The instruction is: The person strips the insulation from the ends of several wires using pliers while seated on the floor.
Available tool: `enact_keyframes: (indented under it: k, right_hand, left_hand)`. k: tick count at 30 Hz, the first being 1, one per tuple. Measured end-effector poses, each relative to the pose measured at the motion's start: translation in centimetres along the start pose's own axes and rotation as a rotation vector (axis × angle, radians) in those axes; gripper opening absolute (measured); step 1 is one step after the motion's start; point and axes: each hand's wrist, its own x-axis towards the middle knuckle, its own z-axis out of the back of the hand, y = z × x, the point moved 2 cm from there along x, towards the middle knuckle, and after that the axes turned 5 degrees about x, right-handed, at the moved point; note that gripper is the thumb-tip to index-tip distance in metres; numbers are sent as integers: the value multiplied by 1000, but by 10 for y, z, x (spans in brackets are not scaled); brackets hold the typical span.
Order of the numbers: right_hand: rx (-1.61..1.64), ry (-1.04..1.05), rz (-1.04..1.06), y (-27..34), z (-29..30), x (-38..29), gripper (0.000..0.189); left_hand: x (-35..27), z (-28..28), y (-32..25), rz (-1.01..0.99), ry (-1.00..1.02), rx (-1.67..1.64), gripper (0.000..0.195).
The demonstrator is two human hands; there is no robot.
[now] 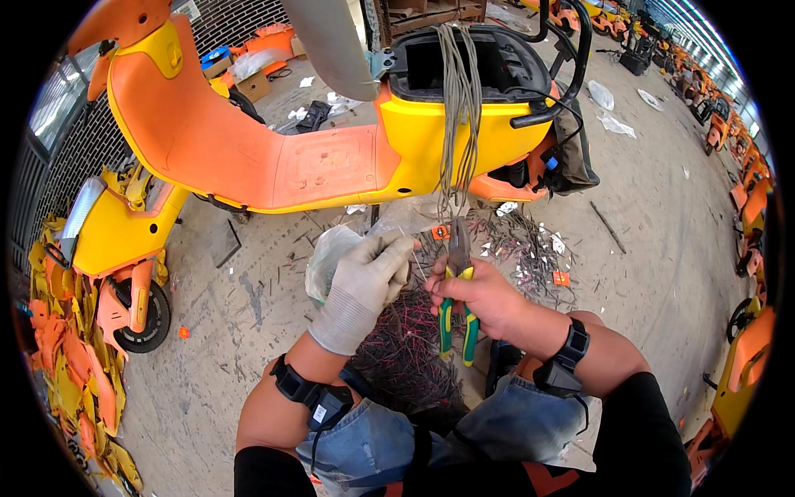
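Observation:
My left hand (371,279), in a pale knit glove, is closed on one end of a thin wire (420,259). The wire runs across to my bare right hand (475,295), which also holds combination pliers (459,273) with green and yellow handles, jaws pointing away from me. Just beyond the pliers hangs a bundle of grey wires (456,124), draped over the open seat compartment of a yellow and orange scooter (335,168). Below my hands lies a heap of cut dark and red wire pieces (410,354).
A clear plastic bag (332,258) lies left of my gloved hand. Yellow and orange body panels (74,373) are piled at the far left, beside a scooter front wheel (146,317). Wire scraps and orange tags (561,278) litter the floor. More scooters line the right side.

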Motion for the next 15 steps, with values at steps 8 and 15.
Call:
enact_keyframes:
  k: [8,15]
  right_hand:
    - [-28,-30,-6,0,-1,1,27]
    - [-134,-76,-10,-8,7,6,23]
  left_hand:
    - [-4,0,-4,2,-15,10,26]
    - [5,12,-1,8,-78,18,26]
